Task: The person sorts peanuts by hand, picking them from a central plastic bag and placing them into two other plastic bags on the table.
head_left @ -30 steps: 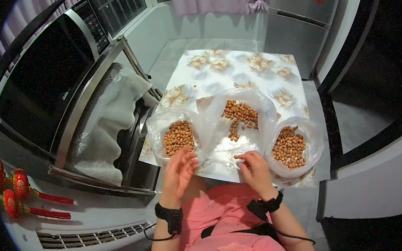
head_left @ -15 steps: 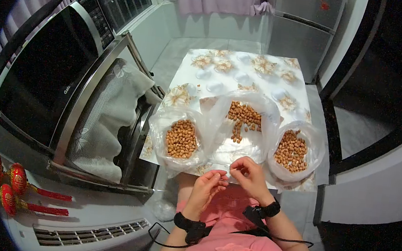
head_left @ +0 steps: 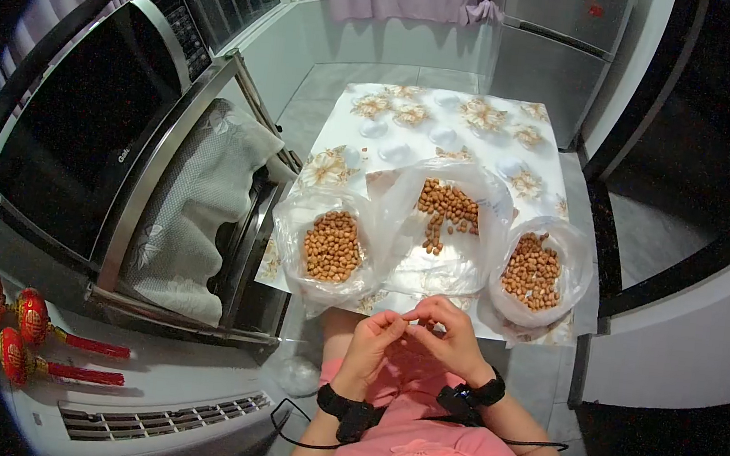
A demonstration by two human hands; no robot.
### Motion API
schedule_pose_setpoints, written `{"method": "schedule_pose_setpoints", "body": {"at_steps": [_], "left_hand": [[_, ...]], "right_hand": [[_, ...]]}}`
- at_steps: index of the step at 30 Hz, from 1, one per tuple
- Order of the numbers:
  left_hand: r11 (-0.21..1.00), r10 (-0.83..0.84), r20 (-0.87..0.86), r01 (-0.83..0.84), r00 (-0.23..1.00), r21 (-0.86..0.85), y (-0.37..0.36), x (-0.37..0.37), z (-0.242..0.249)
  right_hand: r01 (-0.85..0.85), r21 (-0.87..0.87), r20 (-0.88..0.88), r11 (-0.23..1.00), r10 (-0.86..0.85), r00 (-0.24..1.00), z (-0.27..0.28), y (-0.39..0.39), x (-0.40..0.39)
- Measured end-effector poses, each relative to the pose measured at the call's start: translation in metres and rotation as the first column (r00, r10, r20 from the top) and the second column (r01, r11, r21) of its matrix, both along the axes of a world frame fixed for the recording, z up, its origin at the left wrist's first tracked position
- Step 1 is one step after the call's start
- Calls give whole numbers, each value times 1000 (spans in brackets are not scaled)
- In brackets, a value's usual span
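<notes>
My left hand [head_left: 373, 343] and my right hand [head_left: 453, 335] meet over my lap, just off the table's near edge. Both are closed in a pinch, fingertips touching or nearly so; whatever lies between them is too small to make out. Beyond them a large clear plastic bag [head_left: 392, 262] stands open with loose peanuts [head_left: 449, 206] toward its far side. A smaller bag on the left [head_left: 293, 220] holds a heap of peanuts [head_left: 332, 247]. On the right, another open bag [head_left: 578, 273] has peanuts [head_left: 531, 272] in it too.
The bags stand on a small table with a flowered cloth [head_left: 391, 152]. Left of it is a rack [head_left: 100, 289] carrying a microwave [head_left: 82, 127]. Red lantern ornaments [head_left: 31, 316] hang at lower left. A fridge [head_left: 545, 78] stands behind. Cables run from my wrist bands [head_left: 354, 412].
My hands have come together, the right one moving left until its fingertips meet those of the left. The view has shifted slightly; the bags and peanuts look the same.
</notes>
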State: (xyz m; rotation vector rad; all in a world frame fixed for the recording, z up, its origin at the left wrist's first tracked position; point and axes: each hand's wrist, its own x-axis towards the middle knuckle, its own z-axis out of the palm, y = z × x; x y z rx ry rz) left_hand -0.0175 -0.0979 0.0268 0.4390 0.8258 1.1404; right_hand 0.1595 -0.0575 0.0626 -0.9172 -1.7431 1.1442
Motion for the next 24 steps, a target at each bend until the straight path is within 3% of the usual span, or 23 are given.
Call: {"method": "schedule_pose_setpoints", "body": {"at_steps": [9,24], "left_hand": [[998,50,-139,-42,989,55,-1,3,8],[990,89,-107,-76,990,118,-1,2,3]], "right_hand": [[16,6,10,1000,-16,1000,2,-2,4],[44,-5,11,999,-44,999,1,-2,2]]}}
